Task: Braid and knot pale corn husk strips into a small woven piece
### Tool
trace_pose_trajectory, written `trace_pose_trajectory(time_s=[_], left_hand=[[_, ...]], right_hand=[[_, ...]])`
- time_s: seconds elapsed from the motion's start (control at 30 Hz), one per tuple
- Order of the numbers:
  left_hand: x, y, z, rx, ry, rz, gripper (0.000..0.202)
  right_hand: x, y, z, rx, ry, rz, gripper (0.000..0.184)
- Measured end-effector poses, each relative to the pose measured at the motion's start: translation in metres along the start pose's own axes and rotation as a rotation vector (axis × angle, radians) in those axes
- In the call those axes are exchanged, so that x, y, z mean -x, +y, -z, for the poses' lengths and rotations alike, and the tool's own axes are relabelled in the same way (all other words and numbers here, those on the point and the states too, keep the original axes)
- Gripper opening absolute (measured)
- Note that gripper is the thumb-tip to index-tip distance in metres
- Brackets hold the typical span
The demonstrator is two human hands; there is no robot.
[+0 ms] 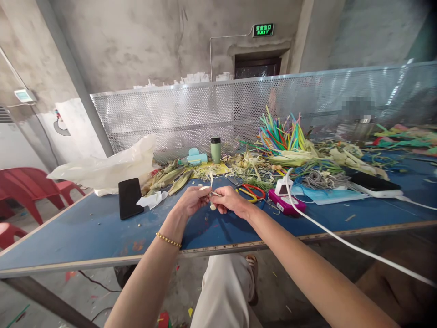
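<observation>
My left hand (pixel 193 200) and my right hand (pixel 232 200) meet just above the blue table (pixel 164 232), near its front edge. Between their pinched fingertips is a pale strip of what looks like corn husk (pixel 211 178), one end sticking up and a short piece hanging below. Fingers cover part of the strip, so its exact shape is hidden. Just right of my right hand lie scissors with red and yellow handles (pixel 254 193). Dried corn husks (pixel 169 177) are heaped beyond my left hand, and shredded husk scraps (pixel 249 164) spread behind both hands.
Left of my hands are a black phone (pixel 129 200), crumpled tissue (pixel 152 200) and a plastic bag (pixel 109 166). A green bottle (pixel 215 150) stands behind. To the right are a purple power block (pixel 286 203) with a white cable (pixel 341 240), colourful stems (pixel 283 134) and a blue mask (pixel 329 195).
</observation>
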State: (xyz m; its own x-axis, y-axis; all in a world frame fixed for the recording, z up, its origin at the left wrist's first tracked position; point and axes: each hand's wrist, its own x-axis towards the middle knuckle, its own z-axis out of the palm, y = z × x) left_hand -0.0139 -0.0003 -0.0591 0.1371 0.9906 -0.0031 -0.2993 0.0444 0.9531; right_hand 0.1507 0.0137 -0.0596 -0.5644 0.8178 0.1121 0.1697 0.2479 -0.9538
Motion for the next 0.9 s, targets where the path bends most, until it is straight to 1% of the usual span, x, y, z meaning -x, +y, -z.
trace_pose_trajectory(time_s=[0.17, 0.3, 0.43, 0.5, 0.6, 0.7, 0.8, 0.9], left_hand=[[-0.0028, -0.0035, 0.0025, -0.055, 0.004, -0.044, 0.021], [-0.0008, -0.0012, 0.0021, -0.029, 0.009, -0.048, 0.017], [0.0023, 0.0024, 0.0017, 0.009, 0.01, -0.041, 0.014], [0.0032, 0.0027, 0.0016, -0.008, 0.025, -0.063, 0.016], [0.0036, 0.0006, 0.0008, -0.093, 0.031, -0.121, 0.017], [0.0023, -0.0031, -0.0009, -0.208, 0.021, -0.198, 0.019], [-0.0005, -0.006, -0.0032, -0.355, 0.081, -0.271, 0.017], [-0.0019, -0.0069, -0.0059, -0.493, 0.135, -0.315, 0.009]], right_hand=[[0.0003, -0.0009, -0.0015, 0.016, -0.007, 0.01, 0.018], [0.0007, -0.0017, -0.0003, -0.001, 0.002, 0.023, 0.023], [0.0007, -0.003, 0.0016, 0.019, 0.079, 0.025, 0.027], [0.0003, -0.0041, 0.0024, 0.032, 0.147, 0.023, 0.023], [-0.0006, -0.0056, 0.0033, 0.039, 0.233, 0.028, 0.015], [-0.0012, -0.0055, 0.0035, 0.057, 0.25, 0.039, 0.013], [-0.0022, -0.0032, 0.0033, 0.099, 0.279, 0.081, 0.008], [-0.0045, -0.0003, 0.0032, 0.183, 0.313, 0.13, 0.003]])
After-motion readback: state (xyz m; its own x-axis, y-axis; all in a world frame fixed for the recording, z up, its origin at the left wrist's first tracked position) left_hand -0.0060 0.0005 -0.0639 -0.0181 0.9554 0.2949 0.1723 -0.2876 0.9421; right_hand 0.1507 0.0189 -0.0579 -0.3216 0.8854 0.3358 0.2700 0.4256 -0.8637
